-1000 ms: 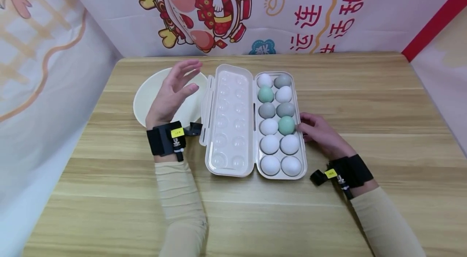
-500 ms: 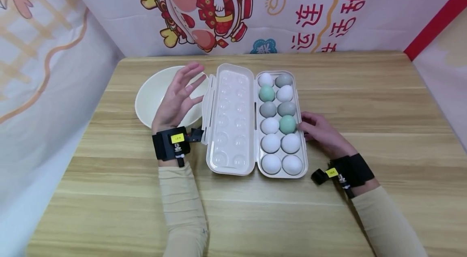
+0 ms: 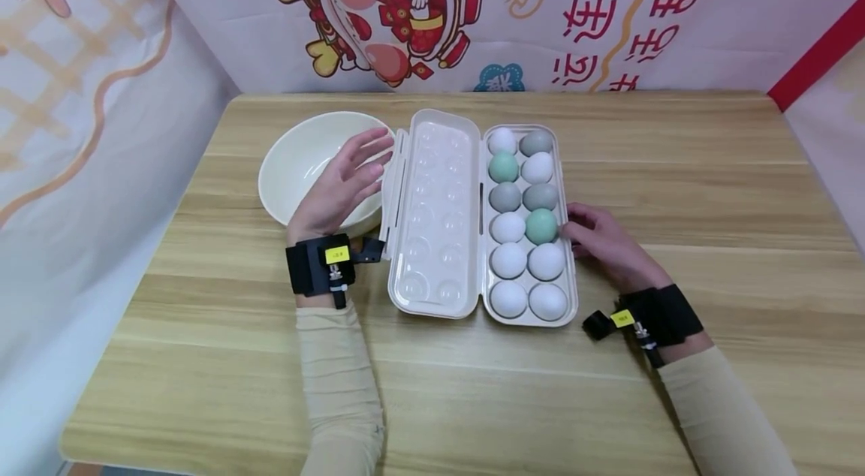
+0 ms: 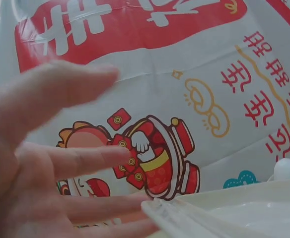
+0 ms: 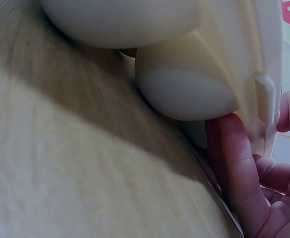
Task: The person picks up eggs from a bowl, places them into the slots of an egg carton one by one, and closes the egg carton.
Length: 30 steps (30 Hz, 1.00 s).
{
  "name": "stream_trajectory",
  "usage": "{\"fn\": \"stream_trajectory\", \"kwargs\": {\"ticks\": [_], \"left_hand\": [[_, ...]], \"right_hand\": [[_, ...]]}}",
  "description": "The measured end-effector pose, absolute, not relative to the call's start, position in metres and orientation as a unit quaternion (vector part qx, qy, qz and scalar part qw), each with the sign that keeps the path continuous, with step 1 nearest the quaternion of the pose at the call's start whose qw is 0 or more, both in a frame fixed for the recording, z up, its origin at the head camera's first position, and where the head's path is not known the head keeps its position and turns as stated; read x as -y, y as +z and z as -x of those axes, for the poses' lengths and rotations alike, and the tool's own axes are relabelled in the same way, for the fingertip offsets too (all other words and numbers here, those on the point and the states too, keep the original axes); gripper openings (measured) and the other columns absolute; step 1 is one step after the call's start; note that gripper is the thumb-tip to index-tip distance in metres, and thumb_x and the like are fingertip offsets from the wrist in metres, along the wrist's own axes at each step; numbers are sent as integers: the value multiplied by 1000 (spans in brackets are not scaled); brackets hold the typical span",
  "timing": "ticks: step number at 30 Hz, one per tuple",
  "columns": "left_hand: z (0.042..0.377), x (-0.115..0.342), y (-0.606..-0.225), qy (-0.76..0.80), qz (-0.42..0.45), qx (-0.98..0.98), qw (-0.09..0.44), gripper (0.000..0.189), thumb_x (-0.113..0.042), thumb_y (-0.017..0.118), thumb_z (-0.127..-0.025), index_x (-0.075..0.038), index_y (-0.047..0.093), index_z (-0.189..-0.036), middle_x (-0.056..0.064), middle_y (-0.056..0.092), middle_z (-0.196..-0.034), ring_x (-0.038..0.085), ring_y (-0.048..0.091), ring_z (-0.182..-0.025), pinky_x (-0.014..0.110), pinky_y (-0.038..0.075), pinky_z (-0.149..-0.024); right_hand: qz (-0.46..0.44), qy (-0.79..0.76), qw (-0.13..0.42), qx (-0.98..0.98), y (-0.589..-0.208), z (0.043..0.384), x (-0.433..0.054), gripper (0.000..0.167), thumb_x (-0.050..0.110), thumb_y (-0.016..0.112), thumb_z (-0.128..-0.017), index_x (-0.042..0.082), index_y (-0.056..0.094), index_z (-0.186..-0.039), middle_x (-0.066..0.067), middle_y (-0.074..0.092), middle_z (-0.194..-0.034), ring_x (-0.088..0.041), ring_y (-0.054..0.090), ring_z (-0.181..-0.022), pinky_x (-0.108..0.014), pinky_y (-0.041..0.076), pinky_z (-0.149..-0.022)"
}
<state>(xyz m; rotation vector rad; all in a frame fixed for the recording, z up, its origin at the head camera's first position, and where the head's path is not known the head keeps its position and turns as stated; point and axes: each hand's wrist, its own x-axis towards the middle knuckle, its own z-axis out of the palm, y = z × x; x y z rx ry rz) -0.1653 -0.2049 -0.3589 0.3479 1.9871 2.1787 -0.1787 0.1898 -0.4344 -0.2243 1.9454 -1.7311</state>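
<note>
A white plastic egg box (image 3: pixel 483 314) lies unfolded on the table. Its right half holds white, grey and green eggs (image 3: pixel 542 226); its lid (image 3: pixel 435 221), with round hollows, lies folded out to the left. My right hand (image 3: pixel 604 245) grips the right rim of the egg half, the thumb at the top edge and fingers reaching beneath, as the right wrist view shows. Beside the lid's outer flap (image 3: pixel 395 187) hovers my left hand (image 3: pixel 341 187), fingers loosely spread and holding nothing. The left wrist view has the lower fingers right at the flap's edge, partly hidden by it.
Behind and below the left hand stands a cream bowl (image 3: pixel 290 161), partly covered by that hand. The wooden table (image 3: pixel 473 393) ends at a printed cloth backdrop (image 3: pixel 541 48) behind the box. Cloth also hangs along the left side.
My left hand has shifted slightly to the right, closer to the lid's flap, and its fingers have changed their spread. The right hand keeps its place on the rim. The head view has shifted slightly.
</note>
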Motion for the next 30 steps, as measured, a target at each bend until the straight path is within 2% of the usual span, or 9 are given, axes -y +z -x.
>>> {"fn": "stream_trajectory", "kwargs": {"ticks": [6,12,14,17,24,30], "left_hand": [[160,207,-356,649,-81,-744,138,66,-16,60,-96,-11,25,-153,16,38,-148,29,42,-131,45,30,-108],[156,205,-353,612,-74,-769,171,52,-8,58,-96,2,38,-144,19,47,-139,28,52,-122,36,39,-102],[156,205,-353,607,-70,-773,172,50,-7,58,-96,3,42,-142,18,50,-136,27,54,-120,33,42,-100],[156,205,-352,593,-79,-783,171,49,-8,59,-96,3,43,-141,18,50,-136,26,52,-122,34,41,-100],[158,205,-348,561,-108,-807,151,50,-16,61,-96,0,46,-140,14,50,-138,24,42,-128,41,31,-108],[158,203,-347,573,-111,-799,144,48,-15,59,-97,0,47,-140,13,50,-139,22,42,-129,40,30,-109]], "right_hand": [[83,-639,261,-718,-435,179,-192,38,10,48,-96,-7,45,-129,-13,53,-115,-16,58,-93,-29,53,-74],[82,-629,260,-728,-435,179,-192,41,11,49,-95,-8,44,-132,-14,51,-117,-16,58,-95,-30,53,-76],[80,-630,260,-727,-434,180,-191,42,10,49,-95,-8,43,-133,-15,51,-118,-16,57,-96,-30,53,-77],[76,-628,261,-729,-434,180,-190,44,10,48,-95,-8,43,-134,-15,50,-120,-16,57,-97,-30,53,-78],[66,-625,263,-732,-433,181,-188,44,11,48,-95,-7,42,-135,-14,49,-120,-16,57,-97,-30,53,-77],[59,-625,262,-733,-432,181,-188,46,11,48,-95,-8,41,-135,-14,49,-119,-14,57,-95,-28,52,-76]]}}
